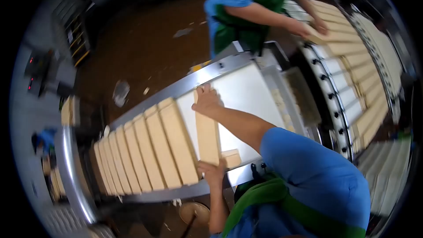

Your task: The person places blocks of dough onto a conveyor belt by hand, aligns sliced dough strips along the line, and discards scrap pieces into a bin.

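My right hand grips the far end of a long, pale yellow slab, which looks like dough or cake. The near end of that slab is in my left hand. It lies slightly tilted over a white work surface. Just left of it, several similar slabs lie side by side in a row. A short pale piece rests by my left hand, right of the held slab.
A metal rail borders the work surface. Across from me a co-worker handles slabs on a conveyor at the right. A curved metal guard stands at the left, and a round bucket is below the near edge.
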Demonstrator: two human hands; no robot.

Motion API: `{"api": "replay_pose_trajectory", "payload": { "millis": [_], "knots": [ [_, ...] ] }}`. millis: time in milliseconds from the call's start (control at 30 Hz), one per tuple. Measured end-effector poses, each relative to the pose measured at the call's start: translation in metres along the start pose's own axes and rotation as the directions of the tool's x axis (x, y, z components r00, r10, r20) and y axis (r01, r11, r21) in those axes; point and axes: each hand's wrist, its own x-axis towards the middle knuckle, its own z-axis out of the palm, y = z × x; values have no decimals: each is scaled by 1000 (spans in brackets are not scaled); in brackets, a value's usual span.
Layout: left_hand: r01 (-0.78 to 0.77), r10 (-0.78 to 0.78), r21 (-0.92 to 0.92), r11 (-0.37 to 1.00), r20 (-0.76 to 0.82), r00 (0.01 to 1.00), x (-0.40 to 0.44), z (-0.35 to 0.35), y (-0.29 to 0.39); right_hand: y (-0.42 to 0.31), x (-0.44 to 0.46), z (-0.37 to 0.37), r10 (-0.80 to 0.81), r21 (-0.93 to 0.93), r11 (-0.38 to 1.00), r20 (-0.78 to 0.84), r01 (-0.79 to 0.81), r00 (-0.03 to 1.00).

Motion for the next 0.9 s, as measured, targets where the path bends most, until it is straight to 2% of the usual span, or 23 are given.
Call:
{"api": "replay_pose_trajectory", "payload": {
  "millis": [100, 167, 233, 267, 300, 367, 467, 500, 533, 567, 633, 667, 700, 733, 767, 800, 833, 900],
  "knots": [
    [-149, 149, -9, 989, 34, 988, -6, -3, 34, 68, -2, -28, 198, 62, 978, -10, -197, 980],
    [-244, 249, -110, 964, 38, 968, -8, 4, 59, 113, -6, -36, 307, 110, 946, -8, -305, 952],
    [-317, 324, -87, 945, 84, 942, -9, 16, 86, 149, -14, -39, 361, 233, 922, -235, -308, 903],
    [-335, 337, -56, 941, 45, 940, -12, 23, 100, 167, -20, -50, 377, 274, 910, -241, -310, 894],
    [-346, 346, -26, 938, 5, 938, -16, 30, 112, 183, -26, -59, 461, 434, 836, -222, -336, 859],
    [-424, 425, -54, 904, 1, 905, -27, 45, 137, 226, -47, -77, 503, 655, 708, -206, -264, 840],
    [-564, 566, -171, 808, -46, 823, -53, 64, 180, 302, -104, -106, 558, 702, 699, -417, -135, 717],
    [-577, 580, -170, 799, -40, 814, -65, 71, 199, 332, -126, -118, 600, 703, 695, -448, -153, 663],
    [-649, 661, -181, 739, 4, 751, -79, 79, 218, 362, -150, -130, 637, 703, 690, -476, -174, 606],
    [-712, 731, -194, 675, 49, 681, -94, 85, 235, 383, -183, -154, 697, 743, 637, -443, -205, 564],
    [-725, 776, -282, 629, 164, 610, -134, 93, 278, 441, -231, -175, 778, 803, 557, -415, -213, 472],
    [-768, 828, -311, 560, 183, 530, -149, 101, 291, 483, -243, -166, 796, 772, 578, -462, -265, 391],
    [-803, 874, -344, 486, 195, 445, -162, 110, 305, 525, -258, -162, 820, 754, 559, -444, -344, 361],
    [-807, 876, -341, 482, 198, 440, -176, 118, 318, 544, -281, -175, 866, 752, 490, -361, -442, 346],
    [-847, 918, -362, 389, 234, 321, -188, 125, 329, 572, -294, -179, 883, 663, 469, -326, -584, 338],
    [-874, 943, -386, 295, 268, 200, -200, 132, 340, 600, -302, -178, 861, 432, 503, -323, -749, 392],
    [-877, 942, -380, 294, 269, 199, -211, 138, 351, 621, -303, -179, 862, 437, 503, -320, -745, 394],
    [-831, 898, -450, 326, 423, 123, -230, 149, 366, 652, -304, -183, 810, 288, 574, -341, -767, 477]
  ]
}}
